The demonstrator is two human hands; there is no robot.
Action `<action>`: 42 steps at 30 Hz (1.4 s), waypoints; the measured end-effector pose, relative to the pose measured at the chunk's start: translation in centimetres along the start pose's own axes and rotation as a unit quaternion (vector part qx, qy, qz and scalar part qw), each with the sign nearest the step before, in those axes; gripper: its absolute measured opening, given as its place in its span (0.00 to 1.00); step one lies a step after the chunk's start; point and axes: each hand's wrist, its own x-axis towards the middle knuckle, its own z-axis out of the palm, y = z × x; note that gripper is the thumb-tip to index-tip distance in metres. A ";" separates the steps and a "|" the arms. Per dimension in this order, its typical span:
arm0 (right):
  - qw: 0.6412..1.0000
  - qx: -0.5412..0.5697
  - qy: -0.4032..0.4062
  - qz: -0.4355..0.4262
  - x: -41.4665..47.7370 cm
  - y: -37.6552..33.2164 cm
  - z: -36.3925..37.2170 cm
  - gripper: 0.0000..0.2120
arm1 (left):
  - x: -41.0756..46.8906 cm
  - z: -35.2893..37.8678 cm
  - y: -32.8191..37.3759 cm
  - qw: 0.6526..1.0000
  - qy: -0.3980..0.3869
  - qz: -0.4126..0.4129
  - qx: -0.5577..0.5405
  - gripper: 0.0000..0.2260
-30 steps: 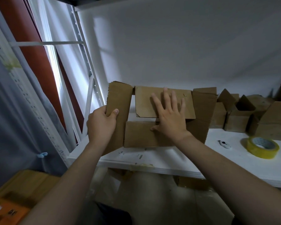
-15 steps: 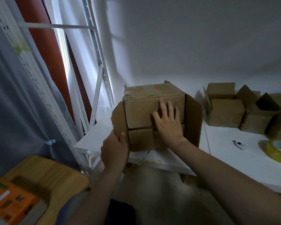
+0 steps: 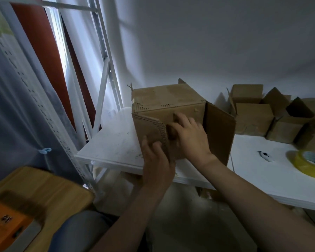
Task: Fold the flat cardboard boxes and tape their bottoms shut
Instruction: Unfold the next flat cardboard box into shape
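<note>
Brown corrugated cardboard box [image 3: 167,99] lies on its side at the front edge of the white shelf board [image 3: 113,142], its bottom turned toward the person. Nearest the camera, the left hand [image 3: 156,166] lays straight fingers against the outer face of the left side flap [image 3: 147,128] and pushes it inward. Just beyond, the right hand [image 3: 191,137] lies spread and flat on the two inner flaps, pinning them closed. The hands sit close together and almost touch, and neither grips anything. The right side flap [image 3: 218,131] stands swung out, so the bottom looks half closed. To do this well, I would slide the right hand out only as the left flap comes down over it. I would then bring the right flap across so the two edges meet along the middle without overlap, and hold the seam flat with one palm. That leaves the other hand free for the yellow roll of packing tape [image 3: 307,164], which lies to the right on the shelf near a small white cutter-like tool [image 3: 265,155]. Farther back against the wall is a cluster of already erected brown cardboard boxes [image 3: 253,117] with their top flaps raised. Their insides are too dark or turned away to tell whether they hold anything.
</note>
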 end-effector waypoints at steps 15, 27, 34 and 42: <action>0.949 0.199 0.174 0.174 -0.3 7.5 -11.2 0.25 | 4.1 -1.1 1.0 0.985 0.065 -0.142 -0.078 0.20; 0.887 0.331 -0.082 0.312 -1.6 11.3 -2.5 0.33 | 6.8 -0.7 -2.4 0.964 -0.067 -0.236 -0.106 0.32; 0.912 0.259 -0.161 0.273 -1.4 11.9 3.4 0.32 | 8.3 0.6 -4.7 0.959 -0.132 -0.250 -0.022 0.31; 0.916 0.278 -0.060 0.283 -0.6 12.4 6.2 0.25 | 9.1 2.6 -2.1 0.972 -0.054 -0.212 -0.090 0.27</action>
